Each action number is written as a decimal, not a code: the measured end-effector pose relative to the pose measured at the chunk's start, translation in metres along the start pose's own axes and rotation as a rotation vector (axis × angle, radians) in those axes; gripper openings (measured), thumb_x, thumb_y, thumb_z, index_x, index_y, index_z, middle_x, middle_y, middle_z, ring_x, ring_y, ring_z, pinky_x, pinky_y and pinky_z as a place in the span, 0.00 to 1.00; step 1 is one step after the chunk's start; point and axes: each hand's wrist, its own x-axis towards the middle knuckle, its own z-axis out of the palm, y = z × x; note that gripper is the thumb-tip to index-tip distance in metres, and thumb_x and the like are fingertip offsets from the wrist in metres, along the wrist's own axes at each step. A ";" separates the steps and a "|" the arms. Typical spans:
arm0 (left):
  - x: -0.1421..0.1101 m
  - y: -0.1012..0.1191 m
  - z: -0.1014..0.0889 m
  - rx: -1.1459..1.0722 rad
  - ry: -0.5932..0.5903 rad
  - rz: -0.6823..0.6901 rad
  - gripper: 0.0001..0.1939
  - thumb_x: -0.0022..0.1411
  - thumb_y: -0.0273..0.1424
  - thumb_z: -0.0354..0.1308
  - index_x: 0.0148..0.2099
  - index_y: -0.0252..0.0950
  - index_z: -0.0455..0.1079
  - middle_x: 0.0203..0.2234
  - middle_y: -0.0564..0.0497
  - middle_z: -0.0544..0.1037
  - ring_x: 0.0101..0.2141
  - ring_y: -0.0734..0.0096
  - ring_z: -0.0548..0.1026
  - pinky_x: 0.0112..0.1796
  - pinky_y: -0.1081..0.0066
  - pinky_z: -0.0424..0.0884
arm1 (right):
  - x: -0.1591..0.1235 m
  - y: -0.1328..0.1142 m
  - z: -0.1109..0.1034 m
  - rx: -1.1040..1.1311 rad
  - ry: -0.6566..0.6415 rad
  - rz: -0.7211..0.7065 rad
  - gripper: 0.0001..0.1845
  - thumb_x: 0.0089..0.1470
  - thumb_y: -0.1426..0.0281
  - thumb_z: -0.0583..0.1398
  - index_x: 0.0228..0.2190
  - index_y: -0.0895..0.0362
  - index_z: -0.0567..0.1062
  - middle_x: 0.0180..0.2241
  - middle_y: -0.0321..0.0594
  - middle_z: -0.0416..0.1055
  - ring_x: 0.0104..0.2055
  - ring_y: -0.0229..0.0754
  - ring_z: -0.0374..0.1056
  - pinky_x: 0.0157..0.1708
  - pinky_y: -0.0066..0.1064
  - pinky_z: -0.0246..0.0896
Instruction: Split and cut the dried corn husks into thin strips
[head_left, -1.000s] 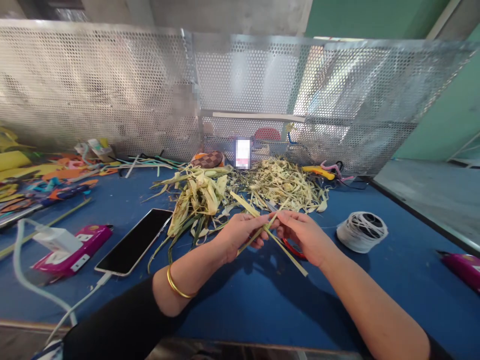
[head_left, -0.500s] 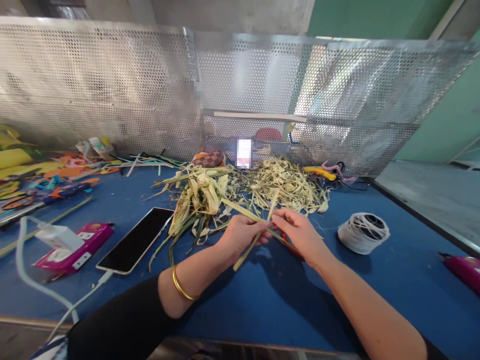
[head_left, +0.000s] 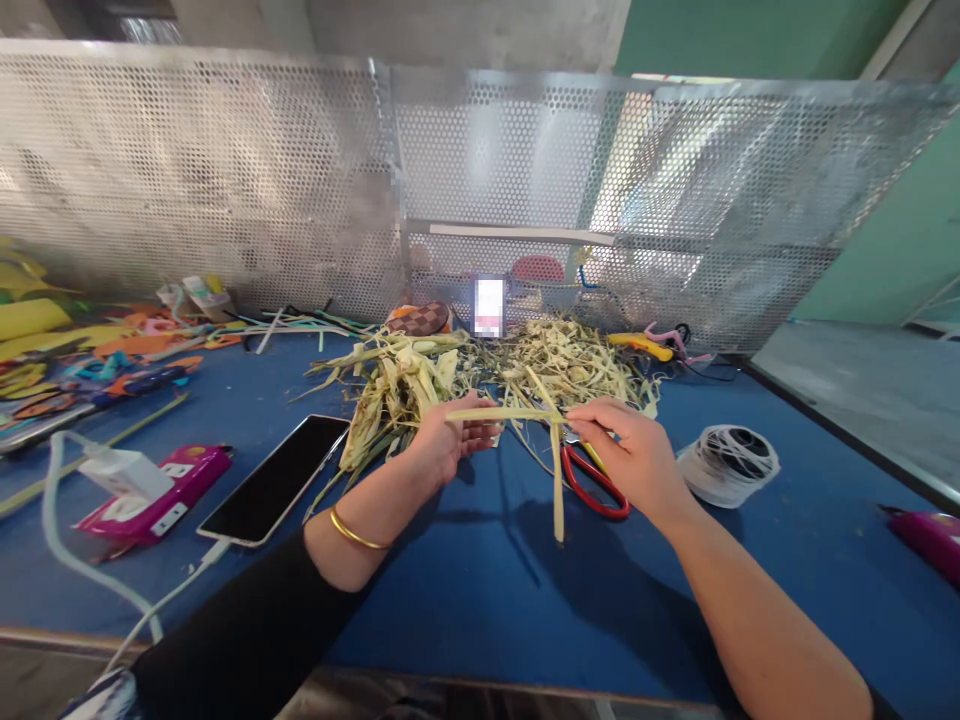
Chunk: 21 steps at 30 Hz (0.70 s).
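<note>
Between thumb and fingers my right hand pinches crossed pale-green corn husk strips near where they meet. One strip reaches left across my left hand, and another hangs down towards me. The left hand's fingers are apart and loosely bent, palm turned inward, beneath the level strip; no firm grip shows there. Red-handled scissors lie on the blue table just below my right hand, their blades partly hidden. Behind my left hand is a bundle of corn husks, and further right a heap of shredded husk.
A spool of white thread stands at the right. A charging phone and a magenta power strip lie at the left, with white cables. Colourful scraps cover the far left. A perforated metal screen closes the back.
My left hand has let go of the crossing and moved left, its fingers opening. The strips have turned, one now level and one hanging down. The scissors show more fully.
</note>
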 end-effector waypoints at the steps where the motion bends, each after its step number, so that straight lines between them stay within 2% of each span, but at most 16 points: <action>1: -0.001 0.006 -0.003 0.018 -0.066 -0.029 0.16 0.59 0.39 0.54 0.31 0.31 0.73 0.23 0.45 0.77 0.21 0.73 0.74 0.24 0.75 0.69 | 0.000 0.000 -0.001 -0.033 0.001 -0.053 0.08 0.57 0.69 0.55 0.32 0.54 0.75 0.33 0.41 0.74 0.36 0.44 0.69 0.37 0.35 0.62; 3: -0.005 0.014 -0.006 0.131 -0.316 -0.065 0.21 0.56 0.46 0.55 0.34 0.31 0.75 0.28 0.42 0.79 0.22 0.71 0.75 0.23 0.75 0.68 | 0.001 -0.001 -0.002 -0.097 -0.008 -0.153 0.09 0.59 0.70 0.54 0.33 0.54 0.75 0.32 0.41 0.74 0.35 0.43 0.69 0.37 0.35 0.61; 4: -0.008 0.015 -0.005 0.198 -0.400 -0.060 0.21 0.54 0.46 0.58 0.36 0.31 0.76 0.29 0.41 0.79 0.23 0.70 0.75 0.23 0.75 0.68 | 0.001 -0.001 -0.001 -0.122 -0.017 -0.198 0.10 0.59 0.71 0.53 0.33 0.54 0.75 0.32 0.41 0.74 0.35 0.43 0.69 0.37 0.35 0.61; 7: -0.015 0.007 0.000 0.302 -0.520 -0.027 0.17 0.48 0.40 0.65 0.39 0.35 0.75 0.31 0.43 0.80 0.25 0.69 0.76 0.25 0.75 0.68 | 0.001 -0.002 0.004 -0.188 -0.048 -0.305 0.11 0.60 0.73 0.52 0.34 0.55 0.75 0.32 0.40 0.75 0.35 0.42 0.69 0.39 0.36 0.59; 11: -0.016 -0.011 0.009 0.207 -0.509 -0.093 0.13 0.48 0.35 0.66 0.35 0.33 0.74 0.28 0.46 0.79 0.23 0.74 0.75 0.23 0.77 0.66 | 0.001 -0.005 0.008 -0.288 -0.051 -0.382 0.10 0.59 0.75 0.53 0.35 0.54 0.74 0.32 0.39 0.76 0.36 0.42 0.69 0.43 0.38 0.58; 14: -0.014 -0.016 0.012 0.073 -0.423 -0.123 0.09 0.50 0.31 0.64 0.35 0.33 0.72 0.27 0.49 0.78 0.19 0.79 0.71 0.18 0.81 0.61 | -0.001 -0.011 0.003 -0.328 0.122 -0.420 0.09 0.56 0.75 0.56 0.38 0.55 0.73 0.37 0.43 0.75 0.40 0.44 0.68 0.46 0.40 0.57; 16: -0.014 -0.015 0.012 -0.014 -0.364 -0.137 0.07 0.51 0.29 0.63 0.34 0.34 0.70 0.25 0.52 0.76 0.18 0.81 0.69 0.16 0.81 0.59 | -0.003 -0.013 -0.001 -0.339 0.262 -0.437 0.07 0.54 0.75 0.58 0.37 0.54 0.73 0.37 0.42 0.74 0.41 0.45 0.69 0.45 0.40 0.58; 17: -0.014 -0.015 0.012 -0.051 -0.345 -0.141 0.06 0.51 0.28 0.63 0.33 0.34 0.70 0.24 0.52 0.76 0.18 0.81 0.69 0.16 0.82 0.58 | -0.003 -0.014 -0.003 -0.344 0.291 -0.437 0.06 0.54 0.75 0.59 0.35 0.54 0.74 0.35 0.41 0.74 0.39 0.45 0.69 0.44 0.39 0.58; 19: -0.015 -0.013 0.013 -0.098 -0.346 -0.144 0.04 0.53 0.27 0.61 0.33 0.34 0.69 0.22 0.53 0.74 0.18 0.81 0.68 0.16 0.82 0.58 | -0.004 -0.013 -0.002 -0.359 0.251 -0.405 0.05 0.54 0.73 0.59 0.34 0.54 0.74 0.34 0.40 0.74 0.37 0.44 0.69 0.42 0.39 0.58; 21: -0.017 -0.013 0.013 -0.116 -0.374 -0.138 0.02 0.53 0.26 0.60 0.32 0.34 0.69 0.21 0.53 0.74 0.18 0.82 0.68 0.17 0.82 0.59 | -0.003 -0.010 0.004 -0.342 0.142 -0.348 0.06 0.55 0.71 0.59 0.36 0.55 0.75 0.36 0.42 0.74 0.39 0.45 0.68 0.42 0.39 0.57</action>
